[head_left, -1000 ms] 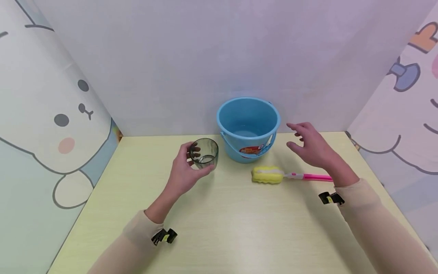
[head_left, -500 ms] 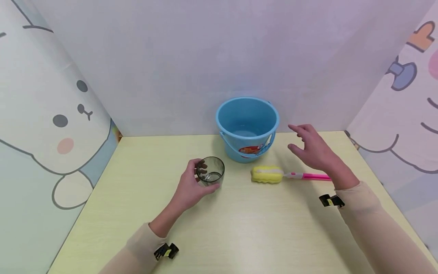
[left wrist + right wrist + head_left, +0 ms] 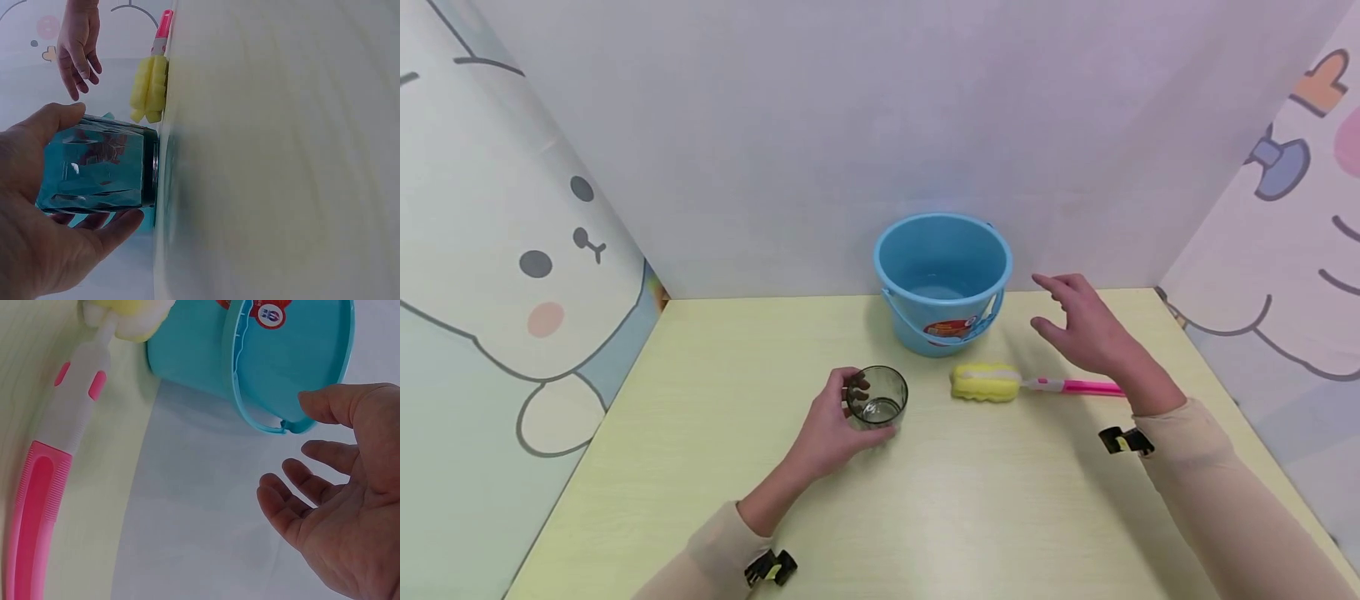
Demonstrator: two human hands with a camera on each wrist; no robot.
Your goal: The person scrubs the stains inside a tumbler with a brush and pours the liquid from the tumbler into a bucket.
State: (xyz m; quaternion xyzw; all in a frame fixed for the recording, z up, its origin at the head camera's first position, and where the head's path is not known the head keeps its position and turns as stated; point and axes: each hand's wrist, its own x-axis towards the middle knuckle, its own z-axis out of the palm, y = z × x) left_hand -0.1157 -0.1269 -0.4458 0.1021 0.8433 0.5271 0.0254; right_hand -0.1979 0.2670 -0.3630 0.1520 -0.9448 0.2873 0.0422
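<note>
A see-through smoky glass cup (image 3: 880,398) stands upright in my left hand (image 3: 831,429), thumb on the near side and fingers curled round the far side. In the left wrist view the cup (image 3: 103,164) has faceted walls, and its base sits right at the tabletop. My right hand (image 3: 1086,327) hovers to the right of the blue bucket (image 3: 940,283), fingers loosely bent and holding nothing. Below that hand lies a sponge brush (image 3: 987,382) with a yellow and white head; its pink and white handle (image 3: 47,500) shows whole grip ridges in the right wrist view.
The bucket stands at the back of the pale wooden table (image 3: 925,517), its handle hanging down in front over a red label. A plain light curtain (image 3: 850,125) closes off the back, and cartoon-printed panels (image 3: 490,250) flank both sides.
My left hand has brought the glass cup nearer to me and a little to the right, down to the table. The right hand has hardly moved; bucket and brush lie as before.
</note>
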